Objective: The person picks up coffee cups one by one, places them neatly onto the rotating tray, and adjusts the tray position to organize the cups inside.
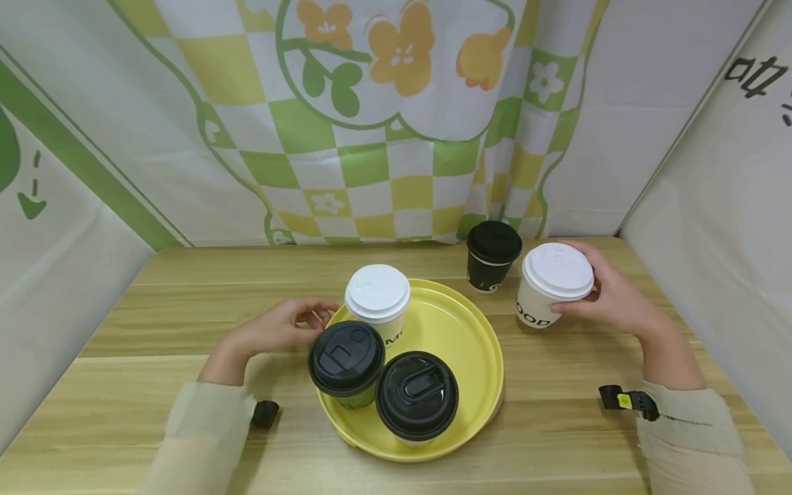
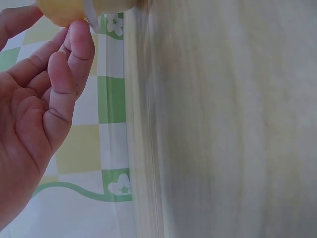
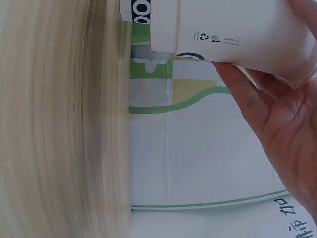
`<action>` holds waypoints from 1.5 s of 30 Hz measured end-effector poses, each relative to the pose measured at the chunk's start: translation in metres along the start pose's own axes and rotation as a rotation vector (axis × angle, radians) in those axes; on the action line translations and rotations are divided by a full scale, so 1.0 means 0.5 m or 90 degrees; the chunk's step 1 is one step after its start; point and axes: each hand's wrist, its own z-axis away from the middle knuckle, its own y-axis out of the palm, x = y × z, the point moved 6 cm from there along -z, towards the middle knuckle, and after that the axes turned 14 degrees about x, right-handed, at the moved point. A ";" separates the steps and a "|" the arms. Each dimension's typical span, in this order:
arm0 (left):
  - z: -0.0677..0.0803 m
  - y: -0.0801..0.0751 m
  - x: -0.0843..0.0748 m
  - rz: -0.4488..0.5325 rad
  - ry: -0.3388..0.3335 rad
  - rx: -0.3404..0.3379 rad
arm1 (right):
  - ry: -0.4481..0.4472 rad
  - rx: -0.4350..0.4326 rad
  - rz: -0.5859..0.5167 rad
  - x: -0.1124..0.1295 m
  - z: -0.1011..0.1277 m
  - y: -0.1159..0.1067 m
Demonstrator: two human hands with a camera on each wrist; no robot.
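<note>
A yellow round tray (image 1: pixel 476 323) sits mid-table and carries three lidded paper cups: one with a white lid (image 1: pixel 377 292) at the back, two with black lids (image 1: pixel 346 357) (image 1: pixel 416 394) at the front. My left hand (image 1: pixel 309 317) is at the tray's left rim; in the left wrist view the thumb and index finger (image 2: pixel 79 34) pinch the yellow rim (image 2: pixel 62 10). My right hand (image 1: pixel 581 289) grips a white cup with a white lid (image 1: pixel 555 269) to the right of the tray, leaning left. The right wrist view shows its side (image 3: pixel 237 34) against my palm.
A black cup with a black lid (image 1: pixel 491 254) stands on the wooden table (image 1: pixel 185 309) just left of the held cup, behind the tray's right side. Printed cloth walls (image 1: pixel 396 137) close in the back and both sides. A black wrist camera (image 1: pixel 628 400) sits on each sleeve.
</note>
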 end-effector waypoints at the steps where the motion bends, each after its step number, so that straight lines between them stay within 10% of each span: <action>1: -0.001 0.000 0.000 0.000 0.002 0.000 | 0.000 0.000 0.001 0.000 0.000 0.000; 16: -0.016 -0.010 0.004 0.014 0.028 0.002 | 0.005 0.003 0.007 -0.002 0.000 0.001; 31: 0.090 0.014 -0.005 0.006 -0.007 0.020 | 0.007 -0.001 0.015 -0.004 0.001 0.000; 45: 0.086 0.050 -0.013 0.093 0.051 0.065 | 0.012 0.003 0.016 -0.004 0.001 0.002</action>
